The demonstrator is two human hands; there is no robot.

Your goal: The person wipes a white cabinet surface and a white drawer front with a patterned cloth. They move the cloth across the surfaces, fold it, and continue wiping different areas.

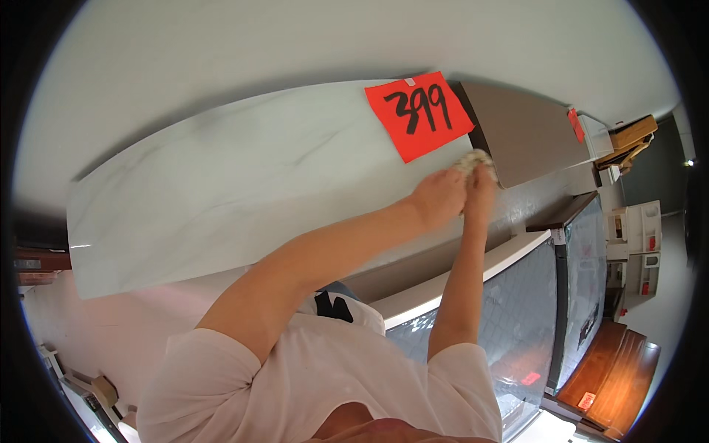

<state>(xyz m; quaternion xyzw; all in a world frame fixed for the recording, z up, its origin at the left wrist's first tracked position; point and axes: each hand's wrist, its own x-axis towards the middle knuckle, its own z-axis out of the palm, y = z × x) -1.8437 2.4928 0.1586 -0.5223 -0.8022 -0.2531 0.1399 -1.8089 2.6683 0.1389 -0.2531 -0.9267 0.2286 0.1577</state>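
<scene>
Both hands meet on a pale, mottled cloth [475, 159] near the right end of a white marble-patterned tabletop [221, 177]. My left hand [443, 191] grips the cloth from the left, its fingers partly lost in the folds. Closed on the same cloth, my right hand [480, 185] is close beside it, slightly blurred. Just above the hands a red paper sign [421, 116] with large black handwritten digits lies on the tabletop, a bit of tape at its top edge.
A brown tabletop [526, 133] adjoins on the right, across a dark gap. Plastic-wrapped mattresses [515, 315] stand to my right, near a pale board edge [526, 246]. Glossy wooden furniture panels [620, 382] are farther off. A pale wall [277, 39] runs behind the tabletop.
</scene>
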